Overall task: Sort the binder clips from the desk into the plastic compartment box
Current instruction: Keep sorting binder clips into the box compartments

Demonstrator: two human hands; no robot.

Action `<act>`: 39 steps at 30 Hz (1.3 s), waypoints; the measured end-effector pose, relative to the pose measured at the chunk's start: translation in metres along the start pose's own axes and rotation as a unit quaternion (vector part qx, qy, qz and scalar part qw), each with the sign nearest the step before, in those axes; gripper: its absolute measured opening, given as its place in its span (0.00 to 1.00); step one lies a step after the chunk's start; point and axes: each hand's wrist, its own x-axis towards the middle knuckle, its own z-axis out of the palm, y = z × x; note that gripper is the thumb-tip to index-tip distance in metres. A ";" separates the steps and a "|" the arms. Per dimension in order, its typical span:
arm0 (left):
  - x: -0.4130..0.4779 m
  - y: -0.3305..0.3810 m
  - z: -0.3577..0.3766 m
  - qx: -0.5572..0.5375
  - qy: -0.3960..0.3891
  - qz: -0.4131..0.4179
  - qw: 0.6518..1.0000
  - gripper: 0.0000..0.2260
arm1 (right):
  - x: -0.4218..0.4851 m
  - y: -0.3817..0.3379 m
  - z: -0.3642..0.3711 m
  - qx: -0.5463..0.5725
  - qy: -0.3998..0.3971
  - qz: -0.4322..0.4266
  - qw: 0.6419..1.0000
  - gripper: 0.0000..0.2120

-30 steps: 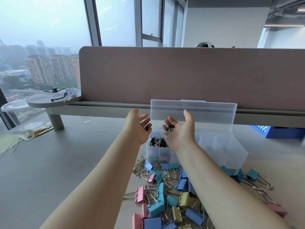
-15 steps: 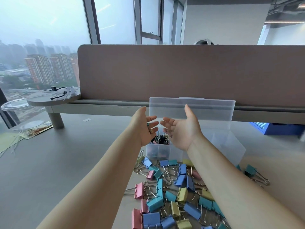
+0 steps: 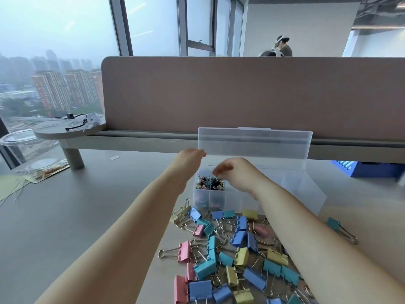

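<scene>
Pastel metal binder clips (image 3: 228,260) lie heaped nearest us on the grey surface (image 3: 76,216). Behind them, the clear plastic compartment box (image 3: 295,194) holds small mixed clips (image 3: 210,184) front-left. Our left hand (image 3: 190,156) and right hand (image 3: 234,174) hover there, and we cannot tell their grip through the blur. Beyond are a brown partition (image 3: 241,95) and tall windows (image 3: 153,25).

The pale grey counter (image 3: 76,216) carries a clear plastic box (image 3: 285,194), lid up, set toward the far edge. A heap of pink, blue, teal and yellow binder clips (image 3: 219,249) spreads from the box's front to the near edge. One teal clip (image 3: 340,229) lies apart on the right. A packet (image 3: 47,172) lies by the left edge, and a white scrap (image 3: 114,158) lies farther back.
</scene>
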 end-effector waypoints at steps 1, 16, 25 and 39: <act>0.000 -0.005 -0.001 0.109 0.007 0.033 0.993 0.11 | 0.000 0.002 0.001 -0.050 -0.014 0.001 0.999 0.12; 0.012 -0.030 0.004 0.464 -0.001 0.089 0.881 0.17 | 0.012 0.005 0.010 -0.278 0.003 -0.014 0.961 0.20; 0.006 -0.028 -0.001 0.502 -0.050 0.086 0.859 0.14 | 0.015 0.014 0.007 -0.313 -0.011 -0.016 0.950 0.23; 0.017 -0.030 -0.009 0.370 0.003 0.076 0.926 0.16 | 0.010 0.004 0.013 -0.229 -0.033 -0.064 0.971 0.26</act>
